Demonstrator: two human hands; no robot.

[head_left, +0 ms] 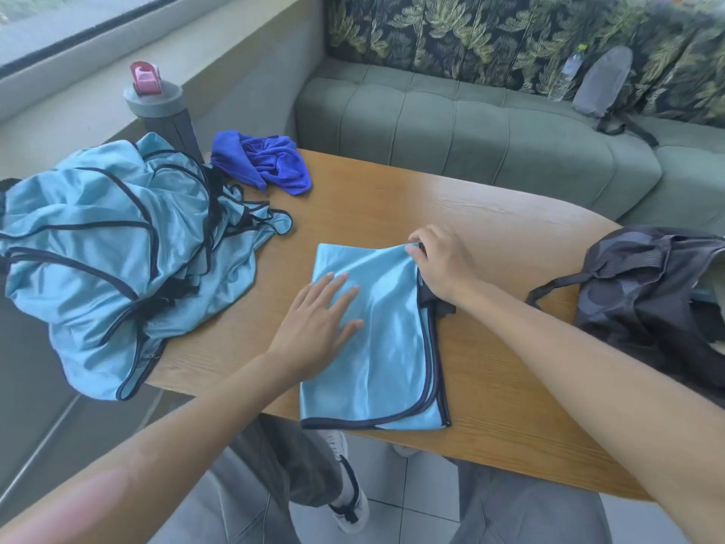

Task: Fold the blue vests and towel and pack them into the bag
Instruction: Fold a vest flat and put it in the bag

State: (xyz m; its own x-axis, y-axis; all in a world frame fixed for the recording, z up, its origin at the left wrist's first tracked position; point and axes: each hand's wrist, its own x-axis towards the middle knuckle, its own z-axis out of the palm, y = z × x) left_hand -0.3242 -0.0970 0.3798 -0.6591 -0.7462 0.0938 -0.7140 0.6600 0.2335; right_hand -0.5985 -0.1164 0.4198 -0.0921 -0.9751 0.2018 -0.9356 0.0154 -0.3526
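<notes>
On the tabletop (pixel 490 229), left hand (pixel 317 327) presses flat, anchoring the half-folded vest (pixel 384 347); right hand (pixel 439 265) fingers pinch its corner for folding.

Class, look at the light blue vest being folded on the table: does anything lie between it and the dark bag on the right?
Nothing visible does. Between the vest and the bag there is only bare table, crossed by the right hand and its forearm, which grips the vest's far corner.

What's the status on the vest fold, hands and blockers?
Left hand flat on folded vest. Right hand fingers pinch its far corner. Vest pile, towel untouched.
</notes>
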